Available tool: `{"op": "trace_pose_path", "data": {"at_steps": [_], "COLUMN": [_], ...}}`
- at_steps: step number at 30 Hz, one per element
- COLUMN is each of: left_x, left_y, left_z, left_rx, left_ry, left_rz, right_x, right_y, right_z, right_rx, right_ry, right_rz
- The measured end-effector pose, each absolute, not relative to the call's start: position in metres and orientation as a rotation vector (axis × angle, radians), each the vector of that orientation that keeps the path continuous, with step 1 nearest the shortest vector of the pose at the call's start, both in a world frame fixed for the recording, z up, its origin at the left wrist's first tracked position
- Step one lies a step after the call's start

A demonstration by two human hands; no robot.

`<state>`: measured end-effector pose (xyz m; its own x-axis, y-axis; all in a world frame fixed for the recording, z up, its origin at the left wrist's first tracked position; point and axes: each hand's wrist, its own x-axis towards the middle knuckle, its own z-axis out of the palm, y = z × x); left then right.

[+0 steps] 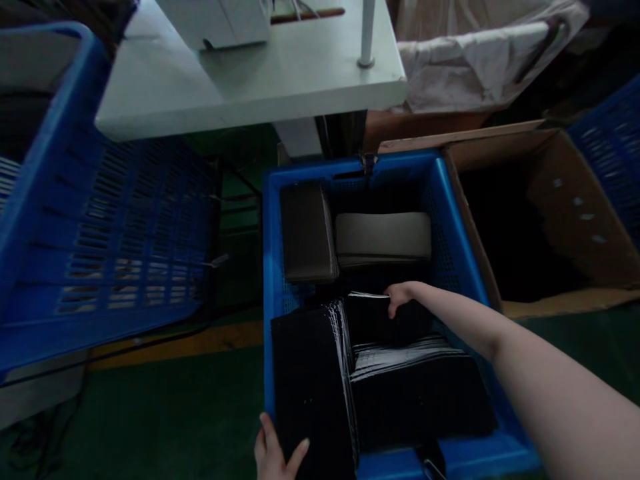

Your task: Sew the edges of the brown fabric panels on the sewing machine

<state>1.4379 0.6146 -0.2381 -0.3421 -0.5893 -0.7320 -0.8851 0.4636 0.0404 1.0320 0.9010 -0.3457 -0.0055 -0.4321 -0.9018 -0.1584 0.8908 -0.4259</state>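
Observation:
A blue plastic crate holds stacks of flat panels. My right hand reaches in from the right, its fingers closed on the edge of black panels with a pale edge line. Below it lies another stack of black panels with white edges, fanned at the back. My left hand is at the crate's near left corner, thumb and fingers apart, touching a tall stack of black panels. Toward the back sit a dark brown stack and a grey-beige stack.
A white machine table overhangs behind the crate. Another blue basket stands tilted at left on a dark frame. At right is an open cardboard box with dark contents. A white cloth-lined container is behind.

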Motion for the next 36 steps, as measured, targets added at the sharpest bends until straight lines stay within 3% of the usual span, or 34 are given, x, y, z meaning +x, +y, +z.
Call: {"op": "trace_pose_path", "data": {"at_steps": [12,15,26,36], "left_x": [1.416,1.410,1.401,1.396], "left_y": [0.624,0.627,0.630,0.632], "left_z": [-0.227,-0.222,-0.209,-0.202], "left_rx": [-1.103,-1.083,-1.087,-1.113], "left_ry": [2.086,2.096,2.049,2.067], "left_rz": [0.584,0.571,0.582,0.629], "right_x": [0.992,1.017,1.169,1.206], "right_y": [0.948,0.959,0.944,0.964], "right_z": [-0.134,-0.109,-0.209,-0.224], "right_rx": [-0.416,-0.410,-0.456,-0.535], "right_ry": [1.410,1.285,1.509,1.830], "right_rz": [-0.566,-0.517,-0.184,-0.328]}}
